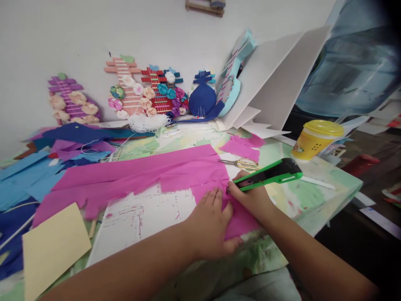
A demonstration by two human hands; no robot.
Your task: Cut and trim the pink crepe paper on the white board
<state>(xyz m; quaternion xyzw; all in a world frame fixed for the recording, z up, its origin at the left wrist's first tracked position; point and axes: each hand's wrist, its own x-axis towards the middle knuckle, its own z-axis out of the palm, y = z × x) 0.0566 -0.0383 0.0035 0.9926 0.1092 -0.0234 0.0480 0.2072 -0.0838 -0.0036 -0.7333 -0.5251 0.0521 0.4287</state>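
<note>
Magenta paper (188, 171) stretches across a white board (125, 221) that bears cut marks and pink scraps. My left hand (209, 225) lies flat on the paper with its fingers spread. Just to its right, my right hand (250, 198) grips a green and black utility knife (272, 173), its front end down at the paper near my left fingertips. The blade itself is too small to make out. Gold-handled scissors (239, 162) rest beyond my right hand, beside torn magenta scraps (242, 146).
Blue and purple paper (28, 167) piles up at the left, near a beige sheet (56, 251). Several paper instruments (202, 100) with flowers lean on the wall. A yellow-lidded cup (316, 140), white boards (272, 79) and a large water bottle (347, 71) are at right.
</note>
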